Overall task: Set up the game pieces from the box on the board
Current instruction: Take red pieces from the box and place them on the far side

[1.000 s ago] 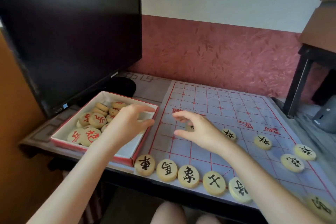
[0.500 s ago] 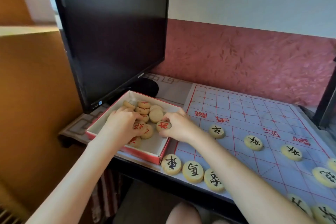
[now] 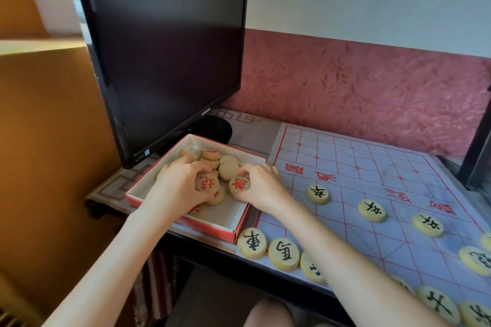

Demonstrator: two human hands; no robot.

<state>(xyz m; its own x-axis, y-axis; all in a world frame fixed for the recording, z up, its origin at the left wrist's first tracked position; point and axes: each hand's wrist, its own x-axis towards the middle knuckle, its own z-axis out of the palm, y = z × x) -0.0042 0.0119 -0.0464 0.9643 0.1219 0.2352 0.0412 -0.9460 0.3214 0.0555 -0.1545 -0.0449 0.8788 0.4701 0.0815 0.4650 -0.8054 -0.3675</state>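
The red-lettered pieces (image 3: 228, 170) lay heaped in the open box (image 3: 212, 229), some face up and some showing a blank back, and both hands were down among them. The left hand (image 3: 178, 186) had its fingers curled round one red piece (image 3: 207, 184), lettering turned up toward us. The right hand (image 3: 263, 186), reaching in over the box's right wall, pinched a second red piece (image 3: 240, 186) between thumb and fingertips. The box sat just to the left of the board (image 3: 372, 167), a pale sheet ruled with red lines, its near right corner close to the board's edge. On the board we counted black-lettered pieces already laid out. A near row (image 3: 283, 253) ran along the edge closest to us, starting just beside the box corner, and part of it was hidden under the right forearm. Farther in, three matching pieces (image 3: 371, 210) stood spaced apart along one line. Box and board both rested on the bench (image 3: 247, 130), which was covered by a patterned cloth. A dark monitor (image 3: 170, 56) stood behind the box, with a red patterned wall (image 3: 372, 93) beyond.
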